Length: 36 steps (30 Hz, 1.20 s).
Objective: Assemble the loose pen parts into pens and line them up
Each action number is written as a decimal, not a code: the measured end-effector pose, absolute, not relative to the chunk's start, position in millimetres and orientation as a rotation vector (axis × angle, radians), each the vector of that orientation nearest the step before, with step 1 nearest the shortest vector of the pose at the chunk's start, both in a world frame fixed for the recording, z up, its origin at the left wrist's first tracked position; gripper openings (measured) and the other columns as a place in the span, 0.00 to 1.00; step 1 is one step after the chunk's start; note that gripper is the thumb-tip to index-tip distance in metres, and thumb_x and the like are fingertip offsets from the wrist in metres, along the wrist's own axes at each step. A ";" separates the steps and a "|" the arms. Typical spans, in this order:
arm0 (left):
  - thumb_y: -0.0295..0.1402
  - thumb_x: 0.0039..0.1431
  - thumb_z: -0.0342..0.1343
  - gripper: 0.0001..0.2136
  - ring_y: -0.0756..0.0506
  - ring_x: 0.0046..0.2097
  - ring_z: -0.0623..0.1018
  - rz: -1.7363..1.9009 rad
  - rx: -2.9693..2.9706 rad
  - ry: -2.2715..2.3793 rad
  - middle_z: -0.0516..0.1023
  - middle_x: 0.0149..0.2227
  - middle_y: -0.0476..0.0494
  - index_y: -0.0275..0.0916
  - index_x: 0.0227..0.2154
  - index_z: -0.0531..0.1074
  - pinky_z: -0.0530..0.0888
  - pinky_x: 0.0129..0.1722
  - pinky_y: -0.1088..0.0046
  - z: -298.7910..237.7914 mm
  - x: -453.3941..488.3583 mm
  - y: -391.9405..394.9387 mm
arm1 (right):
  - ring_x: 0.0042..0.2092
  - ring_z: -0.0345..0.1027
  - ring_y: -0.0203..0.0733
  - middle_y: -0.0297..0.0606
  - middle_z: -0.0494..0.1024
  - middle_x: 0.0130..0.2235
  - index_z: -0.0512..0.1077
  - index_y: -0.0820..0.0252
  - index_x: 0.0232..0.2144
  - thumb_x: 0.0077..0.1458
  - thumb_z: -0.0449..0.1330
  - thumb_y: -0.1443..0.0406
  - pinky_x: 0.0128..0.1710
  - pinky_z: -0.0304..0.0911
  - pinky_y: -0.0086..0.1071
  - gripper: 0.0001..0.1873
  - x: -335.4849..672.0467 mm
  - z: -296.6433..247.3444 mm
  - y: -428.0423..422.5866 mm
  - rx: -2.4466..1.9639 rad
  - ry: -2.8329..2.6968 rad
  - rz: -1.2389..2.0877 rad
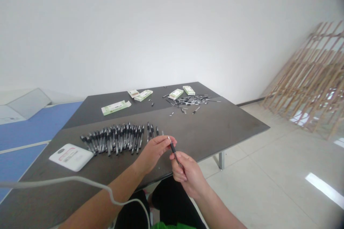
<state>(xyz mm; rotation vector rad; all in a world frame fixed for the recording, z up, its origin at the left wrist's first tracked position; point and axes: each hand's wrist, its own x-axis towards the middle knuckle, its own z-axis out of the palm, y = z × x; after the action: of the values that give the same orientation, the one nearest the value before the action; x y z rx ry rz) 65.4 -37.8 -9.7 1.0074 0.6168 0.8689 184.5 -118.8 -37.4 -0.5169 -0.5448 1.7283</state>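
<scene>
Over the table's front edge, my right hand [188,173] is closed around the lower barrel of a pen [172,147] with a black grip. The pen tilts with its pale tip up and to the left. My left hand [157,149] pinches at that tip; whether it holds a separate small part there is too small to tell. Left of my hands, many black-gripped pens [115,139] lie side by side in a row. A few more pens [152,131] lie just beyond my left hand.
A loose pile of pen parts [192,101] lies at the far right, by two green-white boxes [176,94]. More such boxes [116,107] lie at the far left. A white flat device [71,157] is at the left; a white cable [80,179] crosses the foreground. Wooden racks [309,78] lean at right.
</scene>
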 end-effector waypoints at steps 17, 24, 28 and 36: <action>0.43 0.58 0.53 0.18 0.44 0.43 0.77 0.654 1.477 0.746 0.78 0.43 0.36 0.34 0.43 0.75 0.71 0.45 0.68 -12.0 92.8 55.8 | 0.17 0.39 0.27 0.22 0.54 0.18 0.71 0.61 0.33 0.53 0.60 0.53 0.17 0.38 0.24 0.16 222.2 -60.6 -58.3 -0.874 -0.743 1.430; 0.35 0.61 0.51 0.17 0.39 0.52 0.72 0.733 1.816 1.723 0.74 0.50 0.32 0.31 0.50 0.69 0.66 0.53 0.60 -34.5 75.1 212.8 | 0.35 0.68 0.44 0.39 0.76 0.32 0.74 0.61 0.36 0.56 0.54 0.53 0.35 0.60 0.32 0.18 251.3 -100.4 -40.8 -1.507 -1.001 0.680; 0.37 0.60 0.53 0.16 0.41 0.50 0.72 0.628 1.820 1.936 0.70 0.51 0.38 0.35 0.49 0.67 0.70 0.48 0.55 -53.9 72.1 262.2 | 0.38 0.70 0.46 0.41 0.78 0.35 0.74 0.60 0.37 0.58 0.51 0.53 0.36 0.61 0.33 0.19 252.8 -105.6 -41.6 -1.586 -1.032 0.661; 0.35 0.60 0.53 0.13 0.43 0.47 0.74 0.589 1.922 1.813 0.72 0.48 0.40 0.36 0.45 0.70 0.71 0.46 0.60 -57.0 80.3 269.6 | 0.34 0.70 0.44 0.41 0.78 0.32 0.75 0.62 0.37 0.57 0.53 0.53 0.34 0.63 0.33 0.20 254.2 -105.6 -43.6 -1.595 -1.013 0.590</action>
<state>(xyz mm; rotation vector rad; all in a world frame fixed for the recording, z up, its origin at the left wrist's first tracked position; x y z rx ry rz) 80.3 269.6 -57.0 1.9224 1.8131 0.5891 254.2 -43.6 -105.6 -1.5948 -1.0135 0.5904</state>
